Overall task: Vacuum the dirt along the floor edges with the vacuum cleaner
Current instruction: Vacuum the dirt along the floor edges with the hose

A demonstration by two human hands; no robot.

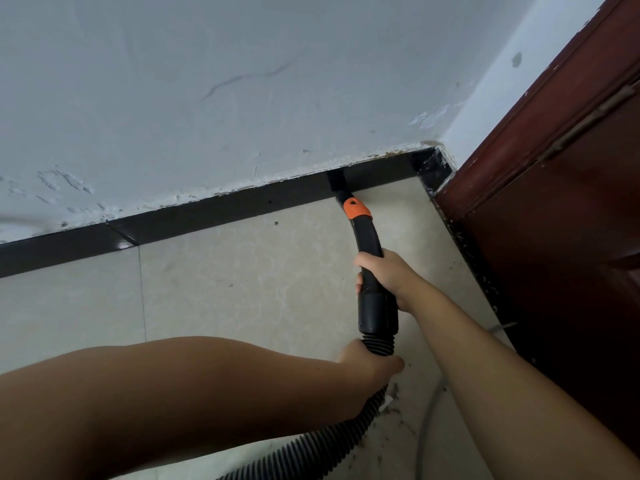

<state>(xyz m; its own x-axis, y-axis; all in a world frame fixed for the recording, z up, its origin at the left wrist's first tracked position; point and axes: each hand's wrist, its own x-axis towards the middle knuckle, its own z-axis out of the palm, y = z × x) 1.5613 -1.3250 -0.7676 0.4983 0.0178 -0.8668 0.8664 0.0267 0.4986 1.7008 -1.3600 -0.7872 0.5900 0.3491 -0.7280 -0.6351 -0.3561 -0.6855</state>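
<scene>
A black vacuum wand with an orange collar points at the floor edge. Its flat black nozzle touches the black skirting near the room corner. My right hand grips the wand's curved handle. Lower down, my left hand grips the ribbed black hose just below the cuff, and the hose trails off toward the bottom of the view. Dark dirt specks lie on the beige floor tiles beside the hose and along the right edge.
A scuffed white wall rises above the skirting. A dark red wooden door and frame stands on the right, with debris along its base. A grey cable runs across the floor under my right forearm.
</scene>
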